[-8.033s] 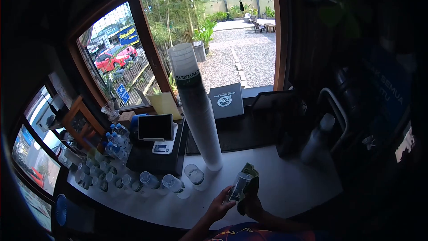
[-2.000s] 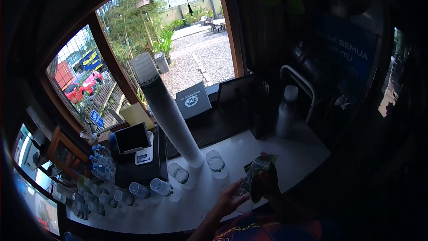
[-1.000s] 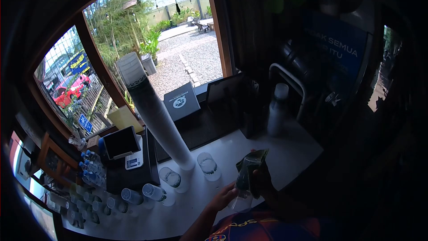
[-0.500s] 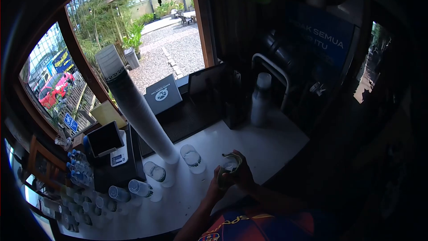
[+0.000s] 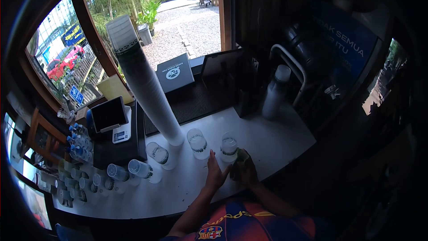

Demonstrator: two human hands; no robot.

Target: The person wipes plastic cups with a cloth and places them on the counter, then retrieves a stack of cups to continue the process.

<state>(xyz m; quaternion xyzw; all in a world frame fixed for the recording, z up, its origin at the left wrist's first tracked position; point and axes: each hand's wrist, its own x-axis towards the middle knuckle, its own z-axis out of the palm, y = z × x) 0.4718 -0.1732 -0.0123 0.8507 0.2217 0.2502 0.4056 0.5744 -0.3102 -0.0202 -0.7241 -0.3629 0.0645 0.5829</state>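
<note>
Just in front of my hands a clear plastic cup (image 5: 229,146) with a green printed band stands on the white counter (image 5: 178,187). My left hand (image 5: 217,172) has its fingers apart, near the cup's lower left side, with nothing in it. Right of it, my right hand (image 5: 246,169) is closed on a green cloth (image 5: 243,156), close to the cup's lower right side. Another clear cup (image 5: 198,143) stands left of that one, and one more (image 5: 161,155) is farther left.
A tall leaning stack of cups (image 5: 154,93) rises behind the row. More cups (image 5: 141,168) and water bottles (image 5: 80,149) stand at the left, near a tablet (image 5: 108,114). A shorter cup stack (image 5: 274,93) is at the back right, near a black mat (image 5: 191,107).
The cup that was between my hands now stands on the counter. My left hand has opened and parted from it; my right hand keeps the green cloth. The view has shifted.
</note>
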